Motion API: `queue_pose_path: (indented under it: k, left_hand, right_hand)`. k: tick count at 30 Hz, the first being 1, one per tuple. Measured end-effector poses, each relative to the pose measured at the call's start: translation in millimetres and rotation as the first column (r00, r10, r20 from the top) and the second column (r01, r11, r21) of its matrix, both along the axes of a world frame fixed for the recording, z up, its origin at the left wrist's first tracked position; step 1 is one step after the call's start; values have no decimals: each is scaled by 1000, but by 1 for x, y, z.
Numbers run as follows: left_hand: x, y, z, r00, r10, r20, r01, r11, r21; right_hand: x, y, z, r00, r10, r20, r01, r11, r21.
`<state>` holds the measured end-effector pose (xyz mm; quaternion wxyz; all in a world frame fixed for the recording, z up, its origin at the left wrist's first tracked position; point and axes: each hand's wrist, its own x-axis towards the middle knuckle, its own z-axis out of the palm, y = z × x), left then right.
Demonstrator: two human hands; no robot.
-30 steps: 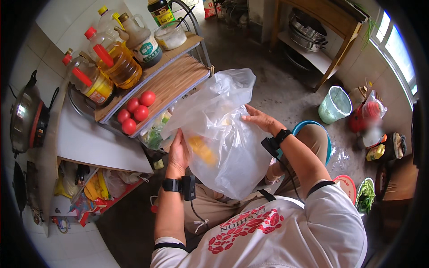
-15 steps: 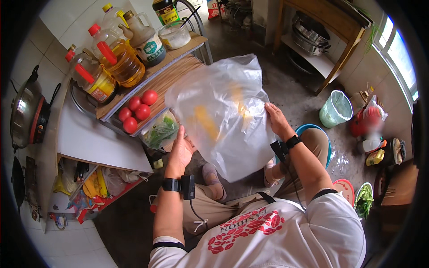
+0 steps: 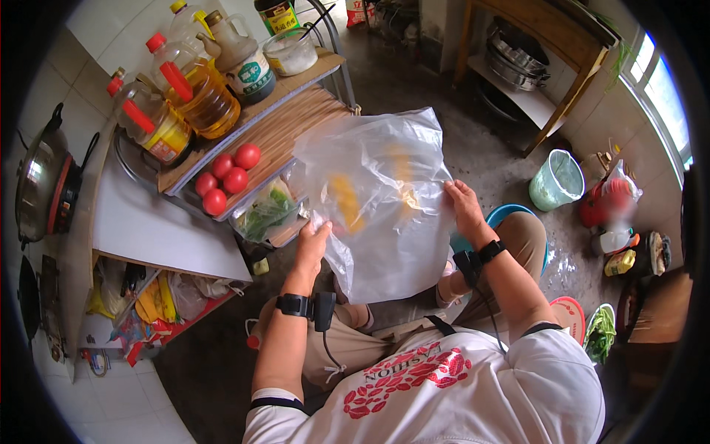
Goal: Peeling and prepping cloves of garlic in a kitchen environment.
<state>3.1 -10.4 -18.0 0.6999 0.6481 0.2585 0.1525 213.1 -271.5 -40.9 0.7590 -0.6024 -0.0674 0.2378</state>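
Observation:
A large translucent plastic bag [image 3: 384,255] is spread flat in front of me, above my knees. Two yellow patches show on or through it; I cannot tell whether they are print or contents. My left hand [image 3: 310,248] pinches the bag's lower left edge between thumb and fingers. On the opposite side, my right hand [image 3: 466,207] grips the right edge, its thumb uppermost. Left of the bag, close to my left hand, lies a clear bag of leafy greens [image 3: 268,213]. Several red tomatoes [image 3: 235,180] rest together on the wooden board [image 3: 288,140] beyond.
Oil and sauce bottles [image 3: 200,96] stand at the back left beside a glass jar [image 3: 291,55]. On the right floor are a pale green bin [image 3: 556,181], a blue basin [image 3: 510,212] partly behind my leg, and a dish of green vegetables [image 3: 600,333]. A wooden table [image 3: 532,44] holds steel pots.
The bag's top edge has come down, and the sheet looks flatter. My left hand has moved a little right and now pinches the bag's edge. My right hand keeps nearly the same place.

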Motion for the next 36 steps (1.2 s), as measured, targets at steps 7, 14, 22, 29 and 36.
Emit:
queue_pose_path:
  k: [7, 14, 22, 29, 36]
  left_hand:
    - [-2, 6, -5, 999, -33, 36, 33, 999, -15]
    - [5, -5, -16, 963, -265, 39, 232, 897, 375]
    - [10, -14, 5, 953, -291, 89, 150, 704, 694]
    - [12, -4, -3, 984, -142, 106, 45, 781, 622]
    - [9, -13, 6, 965, -222, -137, 256, 713, 653]
  right_hand:
    - [9, -19, -18, 961, 14, -278, -131, 904, -407]
    - [-41, 37, 54, 210, 584, 784, 113, 782, -612]
    - [-87, 52, -13, 392, 907, 157, -834, 422, -356]
    - [-51, 36, -44, 687, 725, -45, -577, 507, -640]
    - [-35, 38, -13, 562, 827, -26, -658, 428, -620]
